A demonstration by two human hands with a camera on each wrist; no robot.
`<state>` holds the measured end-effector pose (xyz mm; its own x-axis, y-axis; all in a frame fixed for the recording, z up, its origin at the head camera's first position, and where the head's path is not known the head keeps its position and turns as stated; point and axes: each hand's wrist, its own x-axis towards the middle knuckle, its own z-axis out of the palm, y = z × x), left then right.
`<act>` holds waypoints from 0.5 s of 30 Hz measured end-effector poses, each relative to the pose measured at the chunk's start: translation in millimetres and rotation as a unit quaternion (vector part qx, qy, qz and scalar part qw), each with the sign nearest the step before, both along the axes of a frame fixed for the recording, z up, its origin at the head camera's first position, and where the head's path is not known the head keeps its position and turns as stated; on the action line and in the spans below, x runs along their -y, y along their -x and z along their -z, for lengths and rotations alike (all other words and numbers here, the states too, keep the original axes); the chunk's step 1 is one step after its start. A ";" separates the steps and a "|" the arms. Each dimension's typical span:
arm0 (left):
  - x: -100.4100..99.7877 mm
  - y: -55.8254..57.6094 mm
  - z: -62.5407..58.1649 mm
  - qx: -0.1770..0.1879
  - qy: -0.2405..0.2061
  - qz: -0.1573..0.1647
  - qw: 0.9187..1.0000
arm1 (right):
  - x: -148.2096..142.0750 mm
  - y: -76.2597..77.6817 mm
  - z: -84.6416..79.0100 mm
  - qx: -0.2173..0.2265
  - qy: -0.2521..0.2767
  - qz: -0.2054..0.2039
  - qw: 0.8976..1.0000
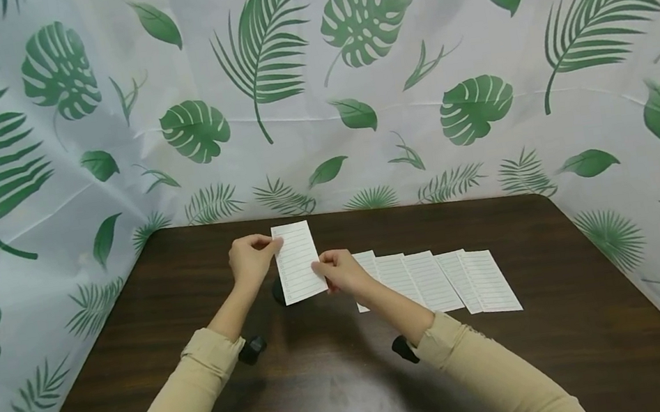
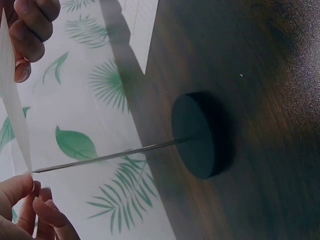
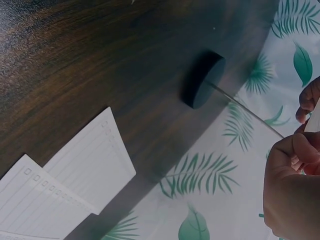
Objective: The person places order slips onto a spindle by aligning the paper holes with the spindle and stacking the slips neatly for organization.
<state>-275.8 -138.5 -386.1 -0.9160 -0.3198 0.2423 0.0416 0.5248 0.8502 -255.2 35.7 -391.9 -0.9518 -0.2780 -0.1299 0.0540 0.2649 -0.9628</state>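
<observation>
A lined paper slip [image 1: 299,266] is held up over the table between both hands. My left hand [image 1: 251,259] pinches its left edge near the top, and my right hand [image 1: 341,271] pinches the right edge lower down. Beneath the slip stands a paper spike with a round black base [image 2: 192,135] and a thin upright metal rod [image 2: 110,156]. In the left wrist view the rod's tip meets the slip's edge, right at the left thumb [image 2: 17,192]. From the head, the slip hides most of the spike.
Several more lined slips [image 1: 432,282] lie in an overlapping row on the dark wooden table [image 1: 556,371], right of the spike. A white cloth with green leaves [image 1: 392,106] hangs around the table's back and sides. Each wrist bears a black camera [image 1: 252,350].
</observation>
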 end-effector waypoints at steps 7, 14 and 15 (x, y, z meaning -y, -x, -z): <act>-0.9 -0.6 1.8 -0.003 -0.007 0.011 1.000 | -0.2 0.2 3.8 0.005 -0.001 -0.001 1.000; -2.4 -0.7 0.8 0.005 -0.015 0.044 0.999 | -0.1 -0.9 6.2 0.010 0.000 0.012 1.000; -2.1 -0.8 1.2 0.010 -0.018 0.048 0.999 | -0.1 -1.4 6.5 0.010 -0.002 0.009 1.000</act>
